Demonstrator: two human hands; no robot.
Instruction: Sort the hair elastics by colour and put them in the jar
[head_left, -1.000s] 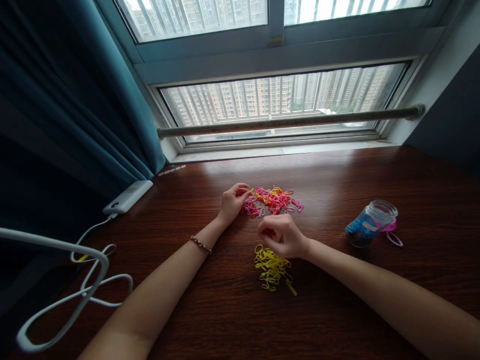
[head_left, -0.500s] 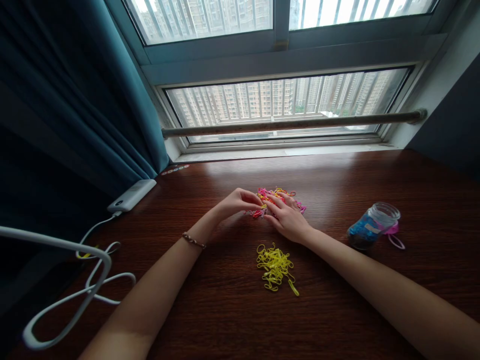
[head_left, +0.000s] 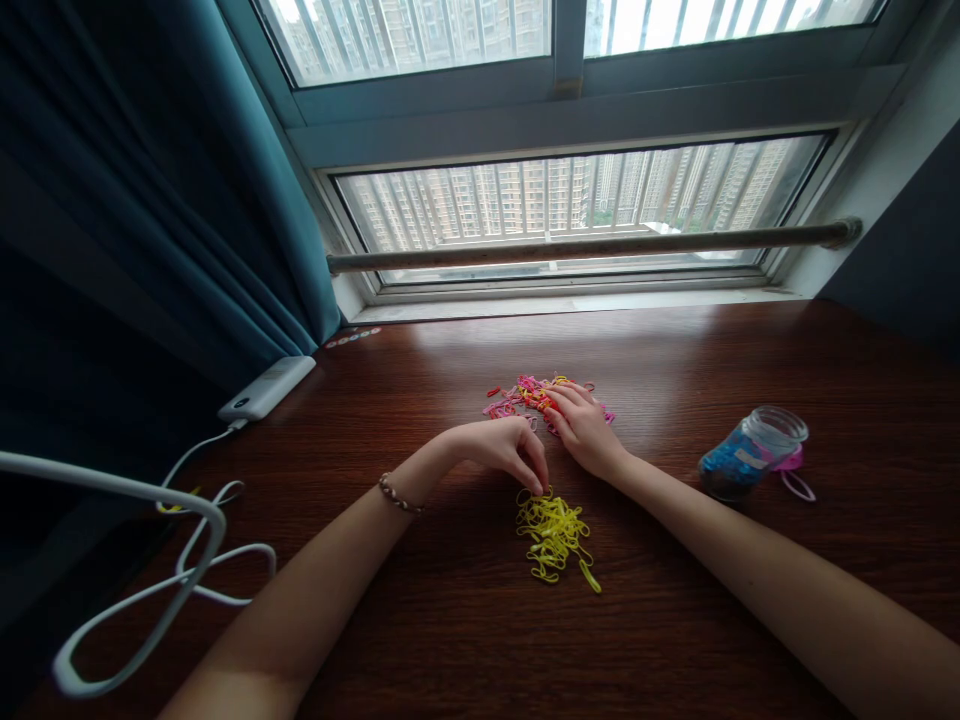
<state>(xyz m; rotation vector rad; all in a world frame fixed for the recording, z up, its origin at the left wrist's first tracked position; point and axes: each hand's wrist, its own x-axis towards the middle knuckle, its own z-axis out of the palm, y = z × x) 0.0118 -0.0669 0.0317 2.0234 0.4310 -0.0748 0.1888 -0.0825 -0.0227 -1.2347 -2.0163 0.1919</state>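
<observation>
A pile of yellow rubber bands (head_left: pixel 555 540) lies on the brown table nearest me. My left hand (head_left: pixel 517 452) is over its far edge, thumb and fingertips pinched together and pointing down; whatever they hold is too small to make out. Farther off is a mixed pile of pink, red and orange bands (head_left: pixel 529 393). My right hand (head_left: pixel 586 425) rests on the right part of that pile with its fingers spread forward, covering some of the bands.
On the right, a glass jar (head_left: pixel 750 450) with blue contents leans beside a pink loop (head_left: pixel 796 485). At left are a white power strip (head_left: pixel 268 388), a looping white cable (head_left: pixel 202 560) and a blue curtain (head_left: pixel 262 200). A window bar (head_left: pixel 592 248) crosses behind.
My left hand has moved from the mixed pile towards me, to the yellow bands. More pink bands show where it was. My right hand has stayed at the mixed pile.
</observation>
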